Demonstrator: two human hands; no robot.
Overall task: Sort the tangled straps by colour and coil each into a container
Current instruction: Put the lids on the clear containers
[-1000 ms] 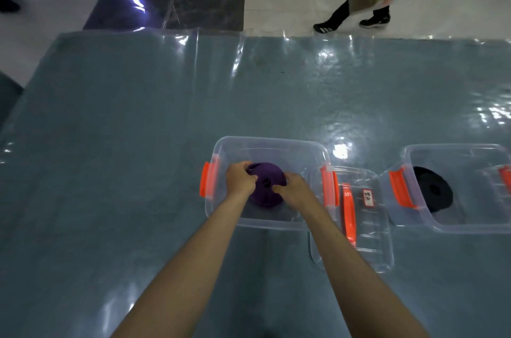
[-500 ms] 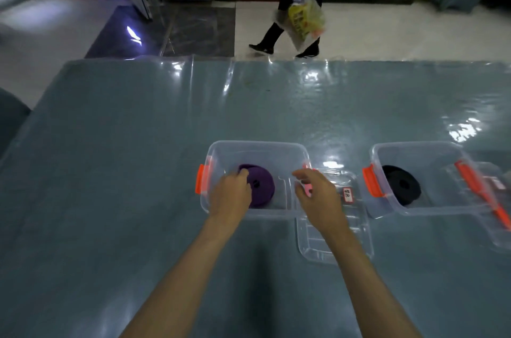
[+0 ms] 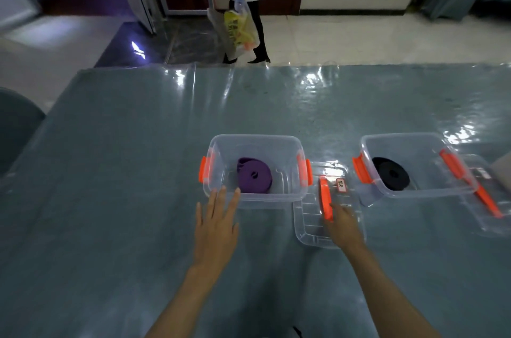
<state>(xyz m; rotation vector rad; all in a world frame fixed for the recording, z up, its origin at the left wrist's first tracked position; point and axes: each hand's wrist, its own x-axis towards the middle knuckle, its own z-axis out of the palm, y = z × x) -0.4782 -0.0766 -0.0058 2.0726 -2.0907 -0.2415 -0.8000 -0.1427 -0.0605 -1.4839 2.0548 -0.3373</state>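
Reaching onto the clear lid [image 3: 312,224], right hand [image 3: 343,227] curls at its orange handle [image 3: 325,199], seemingly to cap the box [image 3: 254,200] ahead; left hand [image 3: 217,224] spreads flat, empty, bracing it. Purple strap [image 3: 254,178] sits coiled inside.

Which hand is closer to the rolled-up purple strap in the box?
Left. The left hand lies flat outside the clear plastic box, just below the coiled purple strap. The right hand rests farther right on the clear lid.

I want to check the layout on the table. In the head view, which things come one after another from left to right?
Left hand → purple strap in its box → lid under the right hand → black strap in its box → second lid.
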